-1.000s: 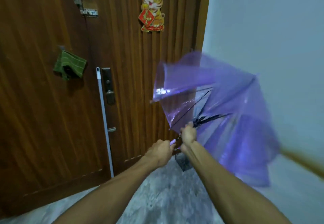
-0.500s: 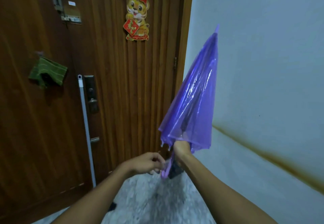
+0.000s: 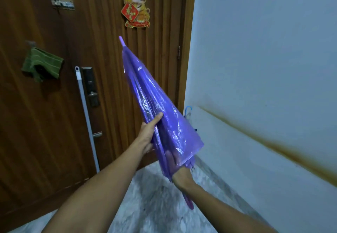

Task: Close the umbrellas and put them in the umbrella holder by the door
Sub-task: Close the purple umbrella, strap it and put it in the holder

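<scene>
A translucent purple umbrella point(image 3: 160, 116) is folded shut and slants up to the left, its tip in front of the wooden door point(image 3: 102, 68). My right hand point(image 3: 182, 176) grips the shaft just below the canopy's hem, partly hidden by the plastic; the purple handle hangs beneath my wrist. My left hand point(image 3: 148, 132) wraps the canopy from the left, thumb lying along the folds. A blue hooked handle point(image 3: 187, 110) pokes out behind the canopy in the corner by the door; what it stands in is hidden.
A grey-white pole point(image 3: 85, 116) leans against the door beside the black lock plate point(image 3: 91, 87). A green cloth point(image 3: 42, 65) hangs on the door at left, a tiger sticker point(image 3: 136, 3) above. A white wall with a brown stain point(image 3: 273, 147) fills the right. The floor is speckled grey stone.
The canopy has gone from spread and blurred to folded shut. It then tilted from pointing up right to up left, and my left hand moved from near the handle onto the canopy.
</scene>
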